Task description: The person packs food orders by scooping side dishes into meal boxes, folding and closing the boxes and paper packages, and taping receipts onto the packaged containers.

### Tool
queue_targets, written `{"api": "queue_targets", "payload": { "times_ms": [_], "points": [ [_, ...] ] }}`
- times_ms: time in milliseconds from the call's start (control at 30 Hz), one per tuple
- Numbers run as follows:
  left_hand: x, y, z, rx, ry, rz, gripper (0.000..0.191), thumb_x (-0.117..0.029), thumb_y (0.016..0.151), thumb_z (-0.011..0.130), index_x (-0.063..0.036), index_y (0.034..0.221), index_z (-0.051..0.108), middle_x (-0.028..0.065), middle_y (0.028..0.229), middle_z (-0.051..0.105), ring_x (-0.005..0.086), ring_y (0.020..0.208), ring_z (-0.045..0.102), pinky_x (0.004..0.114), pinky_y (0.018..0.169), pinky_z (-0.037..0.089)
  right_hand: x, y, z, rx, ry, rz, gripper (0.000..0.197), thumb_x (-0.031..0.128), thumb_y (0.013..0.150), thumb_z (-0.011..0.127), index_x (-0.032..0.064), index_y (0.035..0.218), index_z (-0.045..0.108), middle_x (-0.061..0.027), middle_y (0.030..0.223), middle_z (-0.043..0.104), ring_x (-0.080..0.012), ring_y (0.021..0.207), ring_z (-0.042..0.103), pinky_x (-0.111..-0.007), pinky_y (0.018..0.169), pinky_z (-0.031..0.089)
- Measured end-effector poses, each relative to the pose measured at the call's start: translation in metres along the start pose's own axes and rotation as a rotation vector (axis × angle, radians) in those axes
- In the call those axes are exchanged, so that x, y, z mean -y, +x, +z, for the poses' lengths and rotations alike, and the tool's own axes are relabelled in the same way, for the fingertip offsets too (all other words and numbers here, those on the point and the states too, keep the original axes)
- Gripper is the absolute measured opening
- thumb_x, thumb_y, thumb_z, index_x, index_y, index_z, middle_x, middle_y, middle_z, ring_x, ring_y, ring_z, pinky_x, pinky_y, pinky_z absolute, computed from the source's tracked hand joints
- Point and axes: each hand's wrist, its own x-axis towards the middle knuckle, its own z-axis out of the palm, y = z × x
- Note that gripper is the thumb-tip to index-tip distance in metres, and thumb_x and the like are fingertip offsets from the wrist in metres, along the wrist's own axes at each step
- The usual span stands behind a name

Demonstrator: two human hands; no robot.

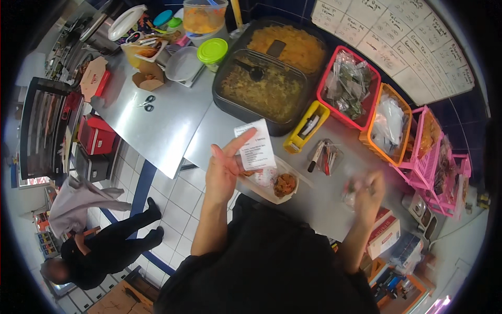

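Note:
My left hand (223, 170) holds a printed paper receipt (262, 151) between its fingers, with the index finger over its upper part and the thumb apart. Below the receipt lies an open paper food box (280, 199), partly covered by it. Inside the box are a browned piece of food (285, 185) and a white wrapped packet with red print (266, 177). Motion blurs my right hand (370, 194), at the right over the steel table. A small clear plastic packet (349, 192) with reddish and green contents hangs at its fingers.
Before me on the steel table (188, 114) stand a black two-part food pan (219, 98), a yellow tape dispenser (306, 127), a red basket (349, 121) and an orange basket (364, 137). Scissors (148, 104) lie farther left. Another person (113, 251) stands at the left, holding grey cloth.

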Motion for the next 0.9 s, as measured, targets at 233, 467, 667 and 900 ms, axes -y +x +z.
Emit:
{"api": "queue_targets", "payload": {
  "times_ms": [233,467,667,900],
  "points": [
    [-0.012,-0.013,-0.018,0.137,0.087,0.041,0.095,-0.074,0.102,0.018,0.0038,0.148,0.050,0.0162,0.141,0.057,0.0237,0.117,0.064,0.036,0.092,0.054,-0.016,-0.077,0.086,0.388,-0.137,0.290,0.042,-0.002,0.084,0.075,0.0038,0.123,0.060,-0.0083,0.094,0.071,-0.0136,0.080,0.068,-0.026,0.069,0.054],
    [-0.029,-0.017,-0.036,0.212,0.104,0.038,0.094,-0.075,0.102,0.019,0.0001,0.148,0.053,0.0108,0.133,0.061,0.0168,0.103,0.061,0.028,0.079,0.047,-0.083,-0.059,0.130,0.259,-0.423,0.246,0.016,0.007,0.086,0.075,0.0047,0.101,0.070,-0.0098,0.094,0.070,-0.0195,0.077,0.068,-0.033,0.072,0.054],
    [-0.039,-0.027,-0.046,0.233,0.143,0.045,0.095,-0.075,0.102,0.019,0.0005,0.148,0.053,0.0117,0.135,0.060,0.0174,0.104,0.062,0.029,0.082,0.049,-0.095,-0.041,0.170,0.085,-1.179,-0.571,0.013,0.009,0.083,0.072,0.0074,0.094,0.065,-0.0098,0.092,0.066,-0.0346,0.080,0.069,-0.042,0.066,0.056],
    [-0.037,-0.032,-0.026,0.091,0.164,0.014,0.094,-0.070,0.104,0.014,0.0067,0.145,0.052,0.0193,0.137,0.062,0.0292,0.119,0.065,0.041,0.101,0.051,-0.116,-0.050,0.159,0.115,-0.733,-0.098,0.016,0.011,0.096,0.067,0.0073,0.102,0.052,-0.0136,0.098,0.066,-0.0306,0.071,0.073,-0.036,0.059,0.058]
  ]
}}
